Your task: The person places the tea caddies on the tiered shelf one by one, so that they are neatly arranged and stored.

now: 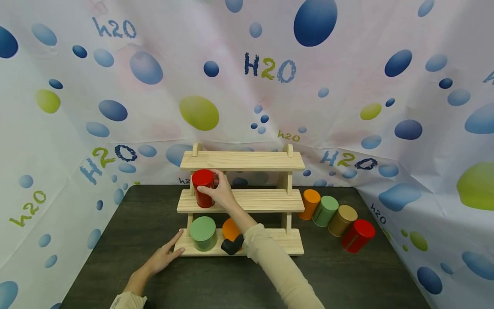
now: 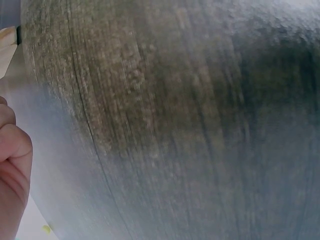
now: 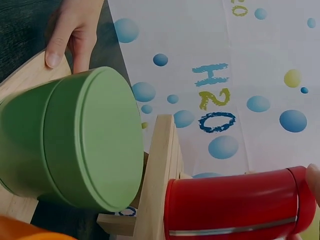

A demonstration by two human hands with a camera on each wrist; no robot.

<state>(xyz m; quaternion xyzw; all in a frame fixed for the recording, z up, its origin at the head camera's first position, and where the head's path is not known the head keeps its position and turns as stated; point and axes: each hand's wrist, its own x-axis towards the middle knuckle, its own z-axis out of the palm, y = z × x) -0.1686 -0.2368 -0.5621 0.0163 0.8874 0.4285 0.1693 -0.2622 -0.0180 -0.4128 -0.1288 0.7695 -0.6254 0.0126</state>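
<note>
My right hand grips a red canister near its top, at the left end of the middle shelf of a wooden three-tier rack. In the right wrist view the red canister stands with its base at the shelf board, fingertips at its lid. My left hand touches the left end of the bottom shelf, fingers extended. On that shelf stand a green canister and an orange canister, the latter partly hidden behind my right forearm.
Right of the rack, on the dark table, stand another orange canister, a green one, a gold one and a red one. The top shelf overhangs the middle one. A patterned curtain hangs behind.
</note>
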